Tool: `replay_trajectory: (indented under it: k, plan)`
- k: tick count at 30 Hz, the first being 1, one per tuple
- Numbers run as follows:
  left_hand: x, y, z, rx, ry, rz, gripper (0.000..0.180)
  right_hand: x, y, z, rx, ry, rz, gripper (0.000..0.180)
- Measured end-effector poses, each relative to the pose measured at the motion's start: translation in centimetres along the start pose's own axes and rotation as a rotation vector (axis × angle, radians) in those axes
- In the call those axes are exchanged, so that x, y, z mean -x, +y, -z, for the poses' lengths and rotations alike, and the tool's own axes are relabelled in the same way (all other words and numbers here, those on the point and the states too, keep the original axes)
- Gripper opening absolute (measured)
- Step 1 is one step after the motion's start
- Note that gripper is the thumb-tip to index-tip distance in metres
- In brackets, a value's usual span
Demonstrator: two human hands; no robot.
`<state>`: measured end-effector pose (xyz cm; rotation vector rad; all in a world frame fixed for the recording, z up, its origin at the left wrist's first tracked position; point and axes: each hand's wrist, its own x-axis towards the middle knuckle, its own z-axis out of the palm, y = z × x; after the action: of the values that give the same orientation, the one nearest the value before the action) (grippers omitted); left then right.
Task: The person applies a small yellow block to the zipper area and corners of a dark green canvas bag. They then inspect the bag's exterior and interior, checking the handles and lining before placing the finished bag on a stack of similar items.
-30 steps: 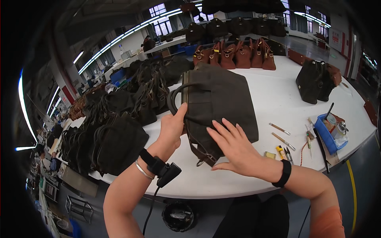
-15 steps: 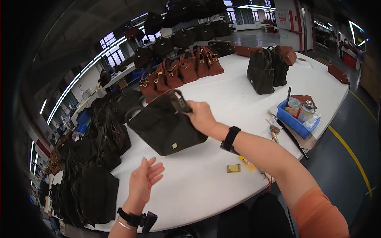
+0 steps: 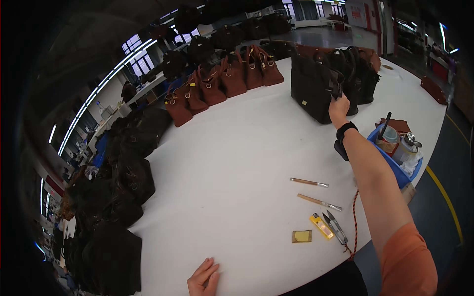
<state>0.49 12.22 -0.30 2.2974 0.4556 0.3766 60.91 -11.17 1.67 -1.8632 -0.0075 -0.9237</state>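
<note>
A dark handbag (image 3: 312, 89) is at the far right part of the white table, and my right hand (image 3: 339, 108) grips it by its upper edge near the strap. It stands up against other dark handbags (image 3: 366, 81) behind and beside it. A small pale tag shows on its lower side. At the near edge of the table is my left hand (image 3: 203, 278), with fingers extended and nothing in it.
Brown handbags (image 3: 232, 81) line the table's far edge. Dark bags (image 3: 116, 251) crowd the left side. On the right are a blue basket (image 3: 399, 165) with cans, two brushes (image 3: 318, 201), thread snips (image 3: 335, 228), a yellow packet (image 3: 322, 226) and a small yellowish block (image 3: 301, 236).
My right hand has carried the dark handbag from the table's middle to the far right, beside the other dark bags. My left hand has drawn back toward the near edge.
</note>
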Motion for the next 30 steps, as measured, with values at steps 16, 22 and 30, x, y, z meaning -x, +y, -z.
replay_trajectory:
  k: [16, 22, 30]
  plan:
    - [0.0, -1.0, 0.3, 0.027, -0.04, -0.042, 0.024, 0.3, -4.5, -0.4, 0.176, 0.148, 0.399, 0.094]
    - [-0.1, -1.2, 0.1, 0.063, -0.037, -0.067, 0.023, 1.3, -8.4, 0.2, 0.504, 0.134, 1.083, 0.069]
    - [-0.4, -0.4, 0.5, -0.006, -0.044, -0.078, 0.021, 6.9, -5.0, -5.0, 1.257, -0.531, 1.228, 0.041]
